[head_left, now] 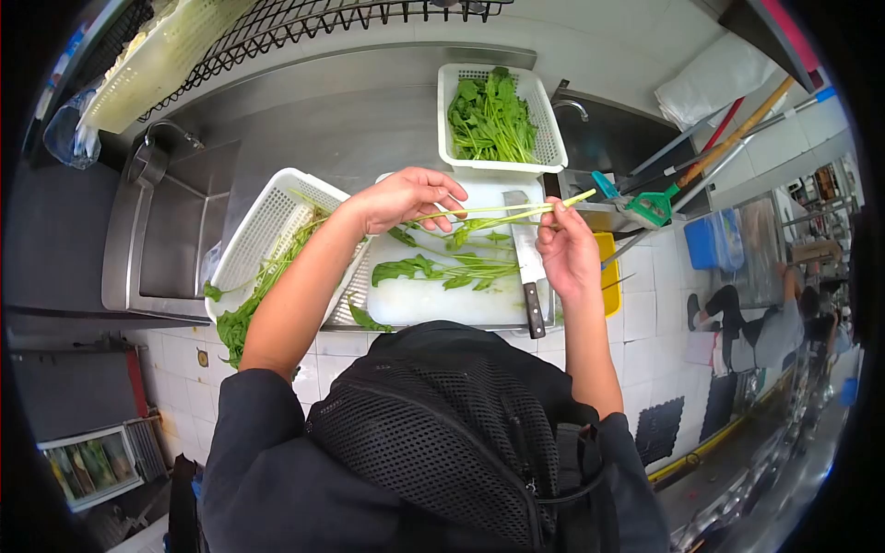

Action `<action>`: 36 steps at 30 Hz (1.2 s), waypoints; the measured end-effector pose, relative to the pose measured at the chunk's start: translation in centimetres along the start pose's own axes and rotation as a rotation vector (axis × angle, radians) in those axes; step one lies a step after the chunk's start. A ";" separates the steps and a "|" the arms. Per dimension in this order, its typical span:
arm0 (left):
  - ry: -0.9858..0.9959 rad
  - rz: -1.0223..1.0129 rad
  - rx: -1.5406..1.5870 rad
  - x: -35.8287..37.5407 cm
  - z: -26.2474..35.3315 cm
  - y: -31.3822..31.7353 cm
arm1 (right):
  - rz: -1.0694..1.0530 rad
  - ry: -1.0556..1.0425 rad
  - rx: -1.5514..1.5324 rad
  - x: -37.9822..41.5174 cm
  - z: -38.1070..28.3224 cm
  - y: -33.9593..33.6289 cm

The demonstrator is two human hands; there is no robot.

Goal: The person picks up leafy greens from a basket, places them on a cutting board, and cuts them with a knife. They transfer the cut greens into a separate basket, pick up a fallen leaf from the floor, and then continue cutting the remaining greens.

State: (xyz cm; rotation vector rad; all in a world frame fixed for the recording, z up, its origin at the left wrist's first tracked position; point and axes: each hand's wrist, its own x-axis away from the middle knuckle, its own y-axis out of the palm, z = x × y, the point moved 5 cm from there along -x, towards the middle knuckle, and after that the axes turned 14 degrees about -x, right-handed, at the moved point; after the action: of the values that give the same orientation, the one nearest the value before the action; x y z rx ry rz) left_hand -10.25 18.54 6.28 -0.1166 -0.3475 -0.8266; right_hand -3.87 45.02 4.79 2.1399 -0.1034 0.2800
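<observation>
My right hand [569,247] pinches a few leafy green stems [581,198] between thumb and fingers, their cut ends pointing up and right. The stems stretch left over a white cutting board [406,302]. My left hand [406,199] is at their other end, fingers curved and apart, with a thin stem passing by the fingertips. More leafy greens [442,271] lie across the board below both hands. Beside my right hand a kitchen knife [531,276] with a dark handle rests on the board's right side, handle toward me.
A white basket [449,120] of greens stands behind the board. Another white basket [249,230], with greens hanging over its edge, is under my left forearm. A sink [184,240] lies left, a green dustpan [651,208] and poles right. Another person [779,323] is far right.
</observation>
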 end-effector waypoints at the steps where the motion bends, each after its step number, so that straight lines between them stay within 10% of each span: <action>1: 0.004 -0.005 0.010 0.1 -0.2 -0.2 | 0.003 0.057 -0.098 -0.1 0.1 -0.4; 23: 0.020 0.064 0.095 1.9 0.8 -2.6 | 0.023 0.147 -0.498 0.9 -2.0 -4.7; 30: -0.049 0.170 0.028 0.9 -3.4 -4.0 | 0.020 -0.083 -0.595 2.6 -10.0 -17.5; 36: -0.060 0.422 -1.336 -1.7 -11.6 -3.8 | 0.609 -0.037 -0.495 3.1 -1.3 -43.8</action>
State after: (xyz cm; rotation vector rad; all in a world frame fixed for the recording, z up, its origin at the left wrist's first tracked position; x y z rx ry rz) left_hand -11.13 14.43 -5.28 -1.4108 0.2279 -0.5116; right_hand 6.84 70.39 -29.38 1.5758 -0.7718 0.5062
